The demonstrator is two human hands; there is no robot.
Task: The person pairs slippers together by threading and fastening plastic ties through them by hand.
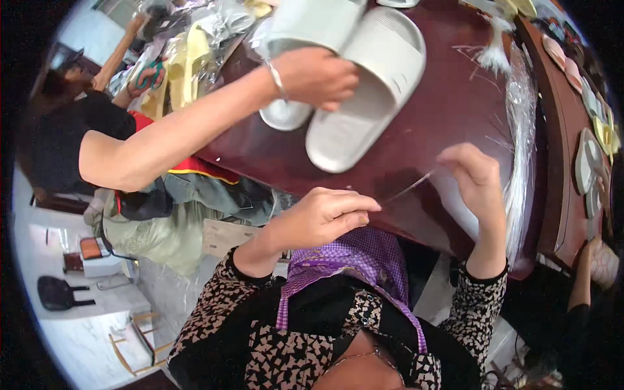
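A dark red-brown table (448, 117) fills the background, with a co-worker's hand (315, 77) resting on a pair of pale slide sandals (364, 91) at its far side. Nearer than the sandals, a thin clear plastic strand (409, 187) is pinched between the closed fingers of the left hand (322, 218) and the right hand (474, 175), apparently so it is kept taut. Right of the sandals, a bundle of clear strands (520, 169) is laid along the table edge.
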